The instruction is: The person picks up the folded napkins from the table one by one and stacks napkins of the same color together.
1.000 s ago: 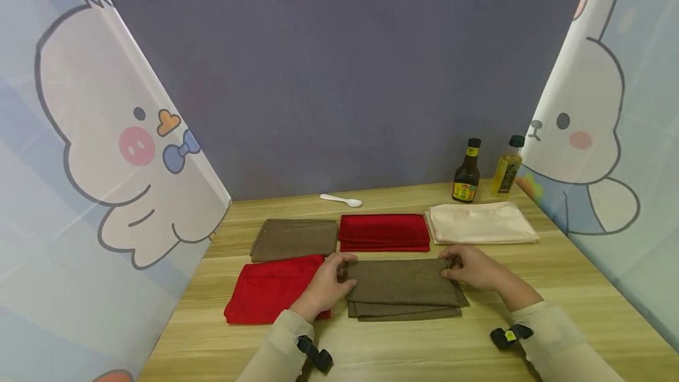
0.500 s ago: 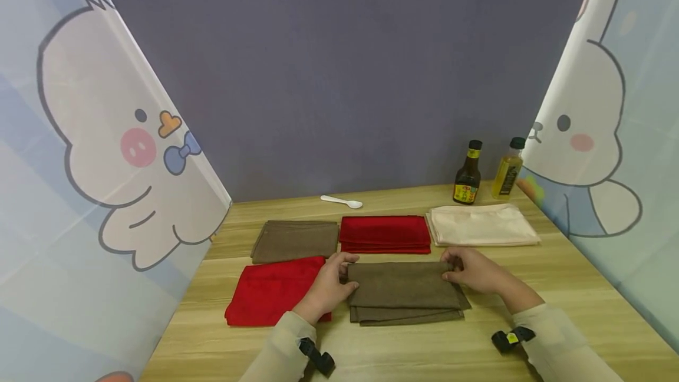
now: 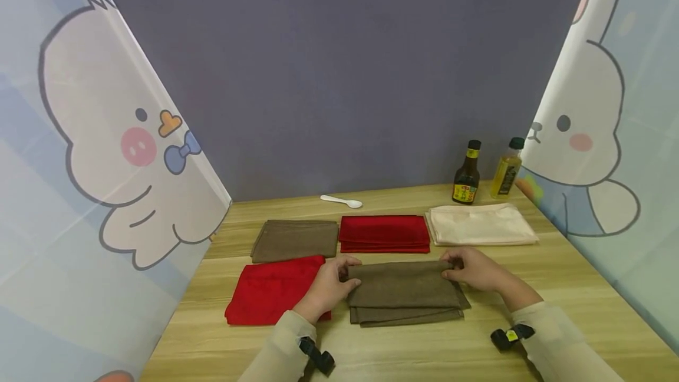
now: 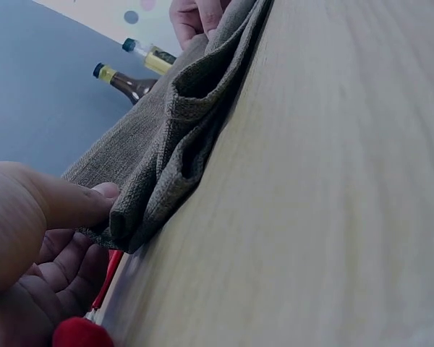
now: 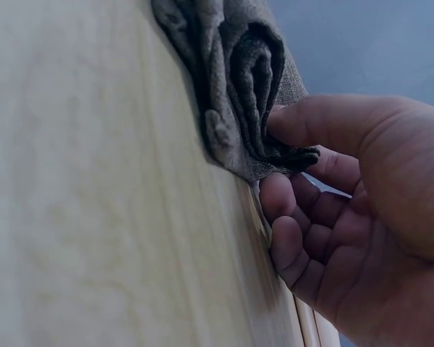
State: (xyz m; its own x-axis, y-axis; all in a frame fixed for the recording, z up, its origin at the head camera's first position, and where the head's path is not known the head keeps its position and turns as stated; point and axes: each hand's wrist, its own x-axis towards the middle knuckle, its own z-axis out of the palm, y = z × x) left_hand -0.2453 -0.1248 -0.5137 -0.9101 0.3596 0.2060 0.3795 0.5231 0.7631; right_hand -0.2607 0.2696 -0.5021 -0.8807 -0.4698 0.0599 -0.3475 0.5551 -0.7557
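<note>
Closest in, my pale sleeves (image 3: 281, 351) come up at 7 and 5 o'clock, a black wrist device (image 3: 318, 356) strapped over each cuff. Straight ahead of me, the brown cloth (image 3: 403, 285) lies folded on the bench (image 3: 414, 358), and it's the clock's centre from here on! Its near edge shows layer upon layer, the lower ones peeking out unevenly. My left grip (image 3: 328, 287) has its 10 o'clock corner pinched, thumb on the near side, fingers tucked behind. Over at the 2 o'clock corner, my right grip (image 3: 474, 269) matches it, fabric caught between thumb and fingers. Both ends are held!

Out at 9 o'clock, the bright red cloth (image 3: 270, 290) sits folded, my left forearm crossing above its inner end. Now the back row: second brown cloth (image 3: 296, 239) at 10, dark red cloth (image 3: 384, 231) towards 12, cream cloth (image 3: 481, 224) at 2, all folded into flat oblongs. Further off, a white spoon (image 3: 342, 201) lies at 11. Two bottles stand upright at the back: the dark bottle (image 3: 467, 175) at 1 o'clock, the golden bottle (image 3: 506, 175) just clockwise. Behind everything rises the grey backdrop (image 3: 339, 87), a cartoon bird (image 3: 106, 93) flanking at 10, a cartoon rabbit (image 3: 589, 152) towards 2.
</note>
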